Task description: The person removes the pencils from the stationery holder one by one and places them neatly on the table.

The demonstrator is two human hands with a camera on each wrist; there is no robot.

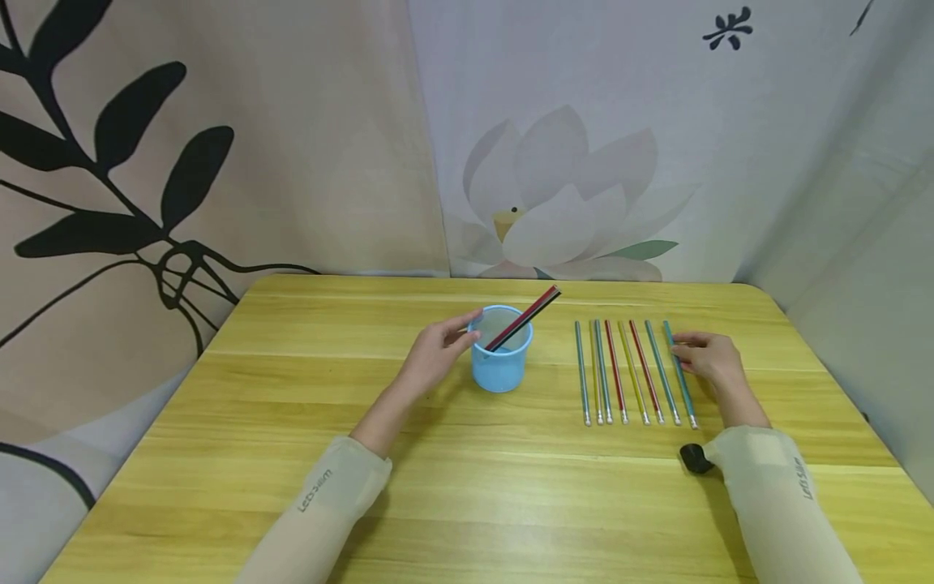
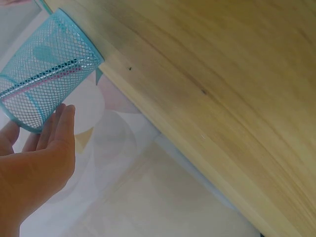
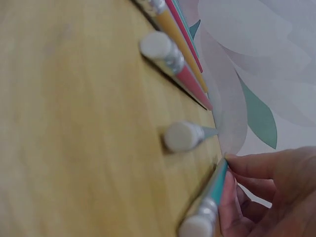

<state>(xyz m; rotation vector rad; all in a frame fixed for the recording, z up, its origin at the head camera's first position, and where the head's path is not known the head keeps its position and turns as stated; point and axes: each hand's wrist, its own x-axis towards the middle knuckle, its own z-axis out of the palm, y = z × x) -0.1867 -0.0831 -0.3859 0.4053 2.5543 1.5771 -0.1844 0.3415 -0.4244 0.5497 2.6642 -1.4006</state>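
Observation:
A light blue mesh pen cup (image 1: 499, 373) stands upright on the table. Dark red and black pencils (image 1: 524, 318) lean out of it toward the right. My left hand (image 1: 432, 357) holds the cup by its rim, thumb and fingers at its left side; the left wrist view shows the fingers (image 2: 61, 126) against the rim. At the right end of a row of pencils, my right hand (image 1: 709, 357) pinches a blue pencil (image 1: 680, 375) near its far end. In the right wrist view this blue pencil (image 3: 216, 187) sits between thumb and fingers, its white eraser toward the camera.
Left of the held pencil lie several more in a row, including a red pencil (image 1: 645, 369) and a yellow pencil (image 1: 633, 371), erasers toward me. Behind the wooden table (image 1: 511, 495) hangs a printed curtain (image 1: 328, 146). A black object (image 1: 696, 459) sits by my right cuff.

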